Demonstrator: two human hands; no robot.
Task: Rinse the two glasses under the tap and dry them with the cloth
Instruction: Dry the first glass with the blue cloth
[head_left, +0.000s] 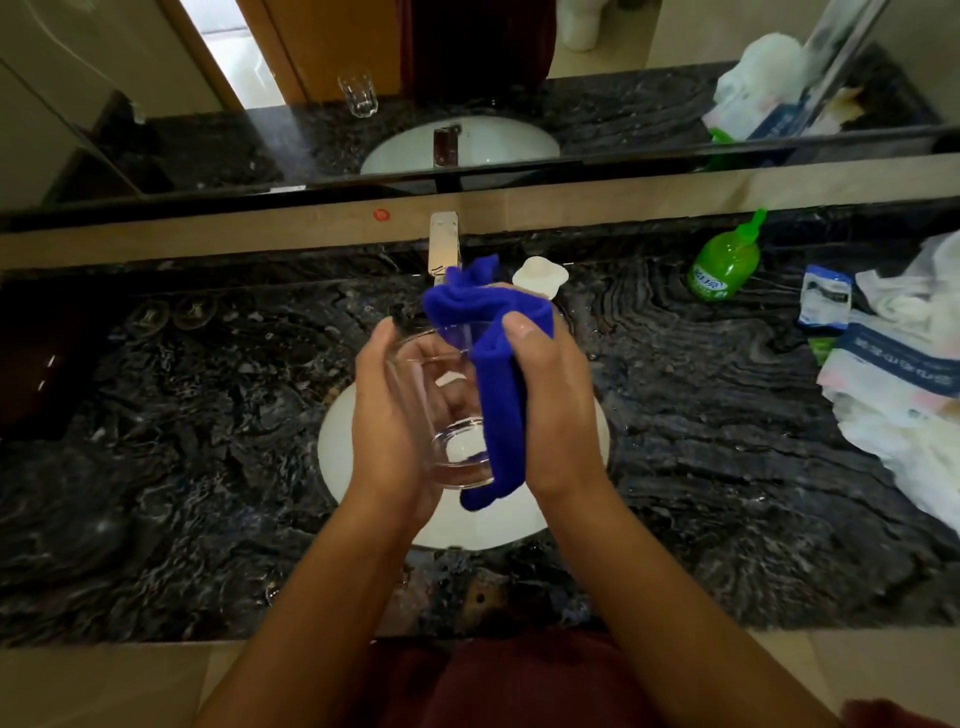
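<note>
Over the white sink basin (337, 447) I hold a clear glass (441, 400) tilted, its mouth away from me. My left hand (387, 410) grips its left side. My right hand (550, 410) presses a blue cloth (498, 374) against the glass's right side, thumb curled over the cloth; the cloth's upper end bunches over the rim and its tail hangs below the base. A second glass (357, 93) shows only as a reflection in the mirror, standing upright on the counter. The chrome tap (444, 244) stands behind the cloth, with no water visibly running.
Dark marble counter (182, 441) surrounds the basin. A green soap bottle (724, 265) stands at the back right, with packets and white plastic bags (904, 374) beyond it. A white stopper-like piece (540, 275) sits by the tap. The mirror (467, 78) runs along the back.
</note>
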